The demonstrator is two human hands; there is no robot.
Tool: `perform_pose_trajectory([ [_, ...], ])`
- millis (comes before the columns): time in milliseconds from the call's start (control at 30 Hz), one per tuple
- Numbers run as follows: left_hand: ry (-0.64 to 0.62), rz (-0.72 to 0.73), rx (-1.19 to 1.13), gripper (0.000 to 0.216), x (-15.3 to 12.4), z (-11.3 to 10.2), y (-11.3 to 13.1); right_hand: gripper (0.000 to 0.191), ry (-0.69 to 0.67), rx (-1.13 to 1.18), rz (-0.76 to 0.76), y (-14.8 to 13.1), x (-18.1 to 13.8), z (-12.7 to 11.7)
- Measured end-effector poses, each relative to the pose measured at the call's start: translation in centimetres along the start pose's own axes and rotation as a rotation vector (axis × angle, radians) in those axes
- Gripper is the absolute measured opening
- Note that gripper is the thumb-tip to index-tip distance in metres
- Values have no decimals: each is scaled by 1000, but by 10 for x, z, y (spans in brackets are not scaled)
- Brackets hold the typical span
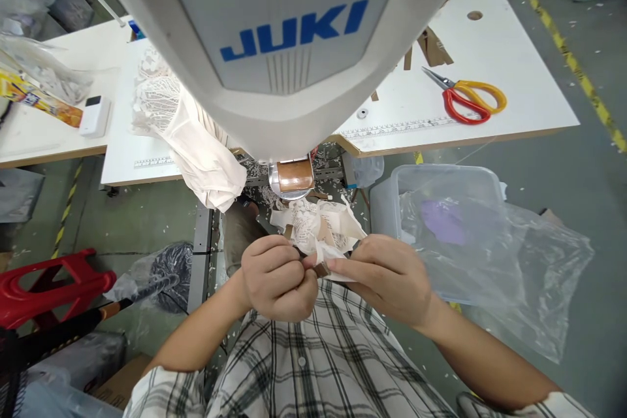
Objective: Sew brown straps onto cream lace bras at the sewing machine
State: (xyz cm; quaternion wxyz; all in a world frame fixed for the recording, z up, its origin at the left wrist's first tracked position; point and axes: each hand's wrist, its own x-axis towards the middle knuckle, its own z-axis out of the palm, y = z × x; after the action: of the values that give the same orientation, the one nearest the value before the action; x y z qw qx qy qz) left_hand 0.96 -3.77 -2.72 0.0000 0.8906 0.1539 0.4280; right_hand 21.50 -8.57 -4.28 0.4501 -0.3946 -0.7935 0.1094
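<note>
My left hand (277,277) and my right hand (389,277) meet close to my chest, both pinched on a small cream lace piece (321,225) that bunches up above my fingers. A small brown tab (321,269) shows between my thumbs. The piece hangs just below the sewing machine head (289,39), whose metal end (292,177) sits right above it. A larger bundle of cream lace fabric (191,137) drapes off the white table (490,59) to the left of the machine.
Red and yellow scissors (467,99) lie on the table at right. A clear plastic bin (441,209) with a plastic bag (519,261) stands at my right. A red stool (44,284) is on the floor at left; a white device (95,115) lies on the left table.
</note>
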Motion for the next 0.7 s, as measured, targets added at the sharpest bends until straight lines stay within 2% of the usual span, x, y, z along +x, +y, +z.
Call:
perform_pose_trajectory([
  [200,-18,11,-14,23,-4,-1,-3,16,-9,3,3,0,1,0],
  [267,-41,-58,-69,23,-5,0,-1,14,-31,-9,9,0,1,1],
  [300,-78,-158,-148,23,-5,1,0,14,-63,-7,42,1,2,2],
  [333,-125,-316,-270,22,-5,1,0,14,-114,15,104,3,2,3],
  [400,-186,-758,-628,21,-4,2,-1,17,-267,131,289,9,3,5],
  [467,-140,-1176,-1004,22,-6,-3,-9,30,-465,260,475,17,0,7],
  [500,-85,-1318,-1142,23,-7,-8,-16,37,-563,292,534,22,-3,7],
  [567,21,-1459,-1276,22,-13,-23,-34,48,-738,296,585,30,-13,5],
  [600,65,-1488,-1247,20,-18,-32,-43,50,-804,304,595,31,-18,3],
  [633,123,-1498,-1133,18,-24,-40,-51,51,-846,343,607,32,-25,0],
  [700,248,-1453,-697,20,-41,-52,-57,53,-834,519,688,28,-38,-4],
])
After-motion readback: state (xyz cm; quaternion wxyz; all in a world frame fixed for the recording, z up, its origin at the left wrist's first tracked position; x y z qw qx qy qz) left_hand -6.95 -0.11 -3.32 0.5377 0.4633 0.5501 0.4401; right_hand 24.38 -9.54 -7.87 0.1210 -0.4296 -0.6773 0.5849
